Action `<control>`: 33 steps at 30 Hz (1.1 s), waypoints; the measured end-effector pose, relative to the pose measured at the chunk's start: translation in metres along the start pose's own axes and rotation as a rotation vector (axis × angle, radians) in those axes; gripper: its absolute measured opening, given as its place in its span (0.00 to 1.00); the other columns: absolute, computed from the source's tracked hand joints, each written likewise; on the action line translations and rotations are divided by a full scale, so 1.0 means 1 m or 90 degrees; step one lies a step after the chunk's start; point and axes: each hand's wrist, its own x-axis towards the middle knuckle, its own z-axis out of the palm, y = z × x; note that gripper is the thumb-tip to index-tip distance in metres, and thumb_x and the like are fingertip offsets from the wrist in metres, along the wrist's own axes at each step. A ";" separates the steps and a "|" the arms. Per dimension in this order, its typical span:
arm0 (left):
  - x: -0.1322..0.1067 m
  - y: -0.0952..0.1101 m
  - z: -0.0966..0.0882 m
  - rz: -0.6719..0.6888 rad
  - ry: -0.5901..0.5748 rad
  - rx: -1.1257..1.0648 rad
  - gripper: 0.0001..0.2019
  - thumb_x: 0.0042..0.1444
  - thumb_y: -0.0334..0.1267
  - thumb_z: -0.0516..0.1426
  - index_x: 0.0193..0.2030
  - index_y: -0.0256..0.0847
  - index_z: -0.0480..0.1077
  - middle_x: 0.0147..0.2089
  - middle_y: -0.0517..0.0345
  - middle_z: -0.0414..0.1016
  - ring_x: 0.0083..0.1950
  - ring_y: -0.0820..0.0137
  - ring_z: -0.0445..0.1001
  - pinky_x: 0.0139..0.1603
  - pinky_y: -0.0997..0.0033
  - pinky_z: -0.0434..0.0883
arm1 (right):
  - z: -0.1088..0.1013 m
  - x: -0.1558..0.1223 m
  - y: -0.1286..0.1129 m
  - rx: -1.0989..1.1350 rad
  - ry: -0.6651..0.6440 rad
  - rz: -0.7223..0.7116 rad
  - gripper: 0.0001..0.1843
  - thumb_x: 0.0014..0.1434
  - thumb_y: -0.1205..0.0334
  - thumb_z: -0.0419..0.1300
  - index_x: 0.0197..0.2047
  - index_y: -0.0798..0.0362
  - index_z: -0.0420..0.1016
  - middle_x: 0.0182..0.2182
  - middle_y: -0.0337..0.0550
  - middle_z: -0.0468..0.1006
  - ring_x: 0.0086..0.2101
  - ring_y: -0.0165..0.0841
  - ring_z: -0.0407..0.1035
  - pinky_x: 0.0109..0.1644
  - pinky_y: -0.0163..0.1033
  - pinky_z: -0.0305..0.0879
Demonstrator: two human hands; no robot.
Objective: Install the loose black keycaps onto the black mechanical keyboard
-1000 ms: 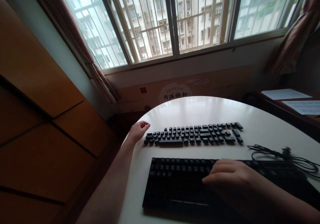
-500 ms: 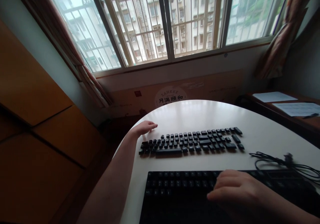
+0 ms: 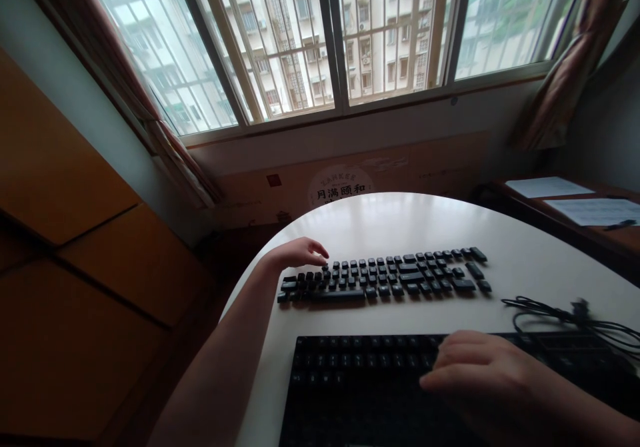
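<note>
My left hand (image 3: 300, 252) reaches over the far left end of several rows of loose black keycaps (image 3: 410, 278). Its fingers are stretched out and slightly apart, with the tips at a small keycap (image 3: 325, 267) in the back row; whether they touch it I cannot tell. Below those rows lies a black keyboard (image 3: 370, 407), with keys along its upper rows and a short run at the left of the third. Over its middle, my right hand (image 3: 483, 370) is curled closed, thumb against fingers. Anything inside that grip is hidden.
A black cable (image 3: 560, 317) lies coiled at the right on the round white table (image 3: 390, 224). Sheets of paper and a pen rest on a brown desk (image 3: 545, 220) further right. An orange-brown cabinet (image 3: 60, 340) stands at the left, and a barred window is ahead.
My left hand has moved right, its fingers now bending down by the back-row keycap. My right hand stays closed over the keyboard. The view has tilted slightly.
</note>
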 end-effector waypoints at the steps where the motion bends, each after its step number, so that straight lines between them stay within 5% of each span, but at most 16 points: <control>1: 0.000 0.000 0.000 0.009 -0.006 0.005 0.26 0.47 0.54 0.63 0.50 0.43 0.79 0.51 0.53 0.80 0.49 0.60 0.77 0.45 0.71 0.72 | 0.001 -0.001 0.000 0.004 0.000 0.002 0.17 0.68 0.75 0.48 0.50 0.53 0.74 0.36 0.45 0.77 0.34 0.34 0.70 0.36 0.38 0.60; 15: 0.004 0.007 0.007 0.017 0.012 0.062 0.20 0.44 0.51 0.64 0.43 0.44 0.82 0.44 0.53 0.82 0.42 0.59 0.77 0.40 0.70 0.70 | -0.002 -0.002 -0.002 0.023 -0.003 0.017 0.16 0.70 0.74 0.50 0.51 0.52 0.76 0.36 0.47 0.76 0.35 0.35 0.71 0.38 0.38 0.63; 26: 0.004 0.023 0.014 -0.033 0.173 0.082 0.15 0.50 0.47 0.64 0.37 0.39 0.81 0.41 0.48 0.82 0.42 0.58 0.78 0.45 0.67 0.71 | -0.006 -0.006 -0.003 0.007 0.009 0.010 0.15 0.71 0.72 0.50 0.53 0.52 0.76 0.36 0.47 0.76 0.34 0.34 0.71 0.38 0.37 0.64; 30: -0.015 0.045 0.001 -0.030 0.222 0.077 0.16 0.55 0.47 0.61 0.44 0.38 0.80 0.45 0.48 0.81 0.45 0.59 0.77 0.48 0.66 0.69 | -0.011 -0.007 0.002 0.011 0.028 0.006 0.16 0.71 0.73 0.50 0.53 0.54 0.76 0.38 0.48 0.77 0.36 0.33 0.71 0.40 0.36 0.65; 33: -0.052 0.081 -0.009 0.006 0.206 0.078 0.16 0.54 0.48 0.62 0.45 0.42 0.80 0.43 0.55 0.81 0.44 0.60 0.77 0.50 0.66 0.67 | -0.014 -0.007 0.003 0.007 0.043 -0.002 0.15 0.70 0.74 0.51 0.52 0.55 0.76 0.38 0.48 0.77 0.36 0.33 0.72 0.40 0.35 0.66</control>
